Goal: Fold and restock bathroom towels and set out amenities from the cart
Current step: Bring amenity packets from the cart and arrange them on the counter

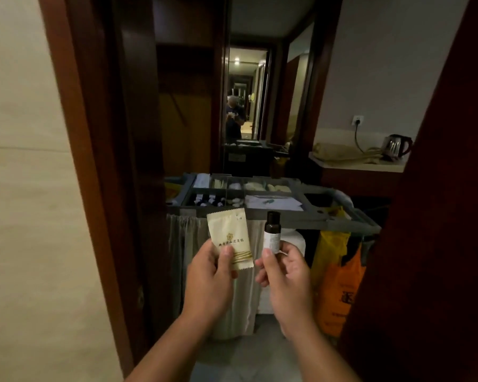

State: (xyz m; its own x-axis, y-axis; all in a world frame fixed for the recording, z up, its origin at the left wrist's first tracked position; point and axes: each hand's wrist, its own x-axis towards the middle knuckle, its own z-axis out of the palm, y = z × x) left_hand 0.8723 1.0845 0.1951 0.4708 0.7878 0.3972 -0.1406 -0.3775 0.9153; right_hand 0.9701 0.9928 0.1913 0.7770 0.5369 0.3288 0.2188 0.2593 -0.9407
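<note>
My left hand (211,274) pinches a cream amenity packet (229,235) with gold print, held upright by its lower edge. My right hand (283,271) holds a small dark bottle (272,231) with a pale label, upright, its dark cap on top. Both are raised in front of the grey housekeeping cart (287,216), whose top tray has compartments of packets, small bottles and papers. A grey cloth bag (185,244) hangs on the cart's near left side, with white towels partly visible behind my hands.
A dark wooden door frame (100,161) stands at the left and a dark door panel (439,216) at the right. Yellow and orange plastic bags (334,277) hang off the cart. A counter (356,164) holds a kettle. A mirror (246,92) beyond reflects a person.
</note>
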